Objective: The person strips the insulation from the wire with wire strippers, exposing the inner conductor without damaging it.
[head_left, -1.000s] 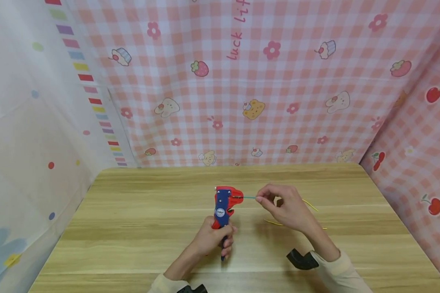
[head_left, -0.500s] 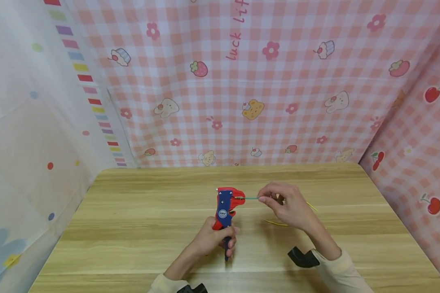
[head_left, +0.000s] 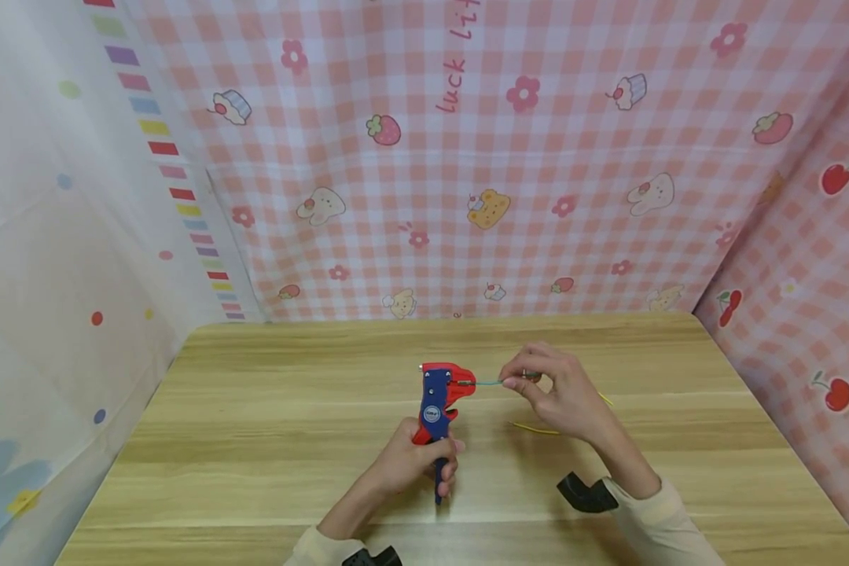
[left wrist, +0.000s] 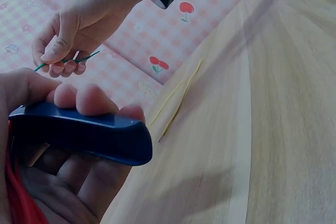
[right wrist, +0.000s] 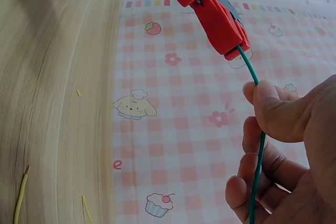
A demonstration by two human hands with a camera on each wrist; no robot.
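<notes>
My left hand (head_left: 410, 465) grips the handles of a red and blue wire stripper (head_left: 435, 402), held upright over the table. My right hand (head_left: 557, 395) pinches a green wire (right wrist: 249, 68) between thumb and forefinger, just right of the stripper head. One end of the wire sits in the stripper's red nose. The other end runs down past the curled fingers in the right wrist view. From the left wrist, the blue handle (left wrist: 89, 129) shows with fingers wrapped round it. How deep the wire sits inside the nose is hidden.
Two yellow wires (left wrist: 181, 102) lie on the wooden table (head_left: 255, 440) under and beyond the right hand. A tiny yellow piece (right wrist: 79, 93) lies apart from them. A checked curtain (head_left: 368, 181) hangs behind the table, with more cloth at both sides.
The stripper has shifted slightly right and stands more upright. My right hand has drifted a little up and right, still pinching the green wire, which stays in the nose.
</notes>
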